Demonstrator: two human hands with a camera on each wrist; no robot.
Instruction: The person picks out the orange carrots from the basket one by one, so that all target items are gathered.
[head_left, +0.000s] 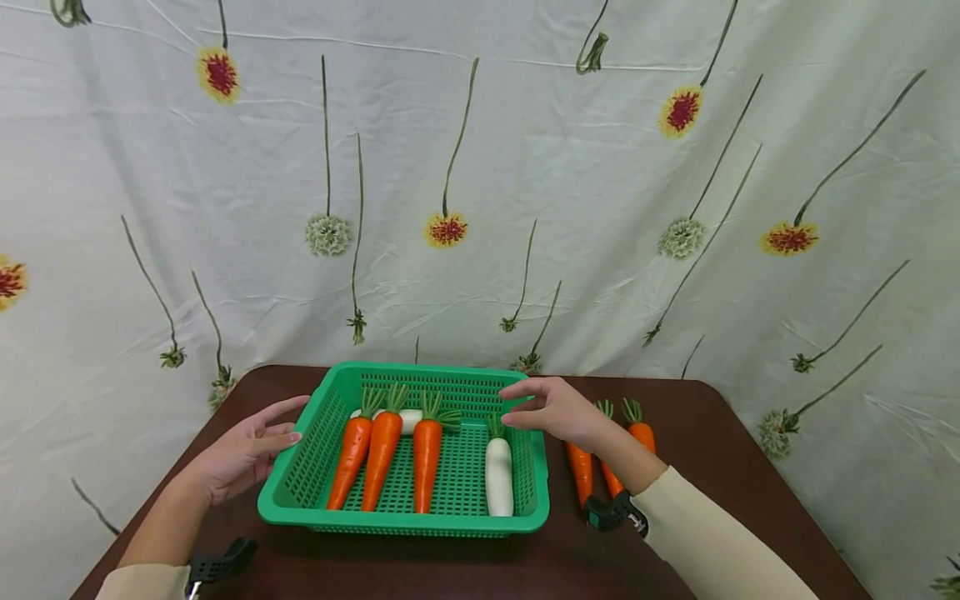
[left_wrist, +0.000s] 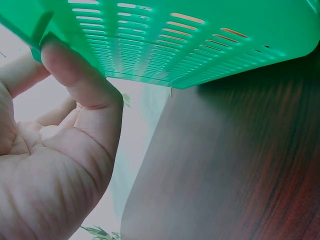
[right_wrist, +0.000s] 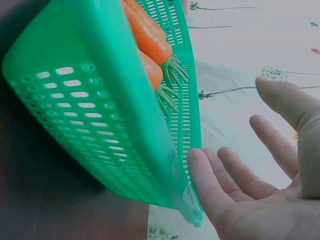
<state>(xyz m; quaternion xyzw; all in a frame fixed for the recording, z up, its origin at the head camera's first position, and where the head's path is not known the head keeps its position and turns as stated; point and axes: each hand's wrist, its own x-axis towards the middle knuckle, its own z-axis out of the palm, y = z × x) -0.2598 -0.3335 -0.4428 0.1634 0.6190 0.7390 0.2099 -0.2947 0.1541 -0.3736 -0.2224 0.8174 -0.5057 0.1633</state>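
A green plastic basket (head_left: 405, 522) stands on the dark table. Inside lie three orange carrots (head_left: 351, 458) with green tops, side by side. A white radish (head_left: 498, 477) lies lengthwise at the right; another white radish (head_left: 411, 421) shows partly behind the carrots. My left hand (head_left: 242, 450) is at the left rim, its thumb tip right at the rim and its index finger stretched along it. In the left wrist view the thumb (left_wrist: 82, 75) overlaps the basket's edge. My right hand (head_left: 558, 410) hovers by the right rim with fingers spread and nothing between them.
Two more carrots (head_left: 579, 471) lie on the table right of the basket, partly hidden by the right forearm. The brown table (head_left: 712, 467) ends at a white flower-printed cloth (head_left: 480, 167) hanging behind it. Each wrist wears a black strap (head_left: 221, 567).
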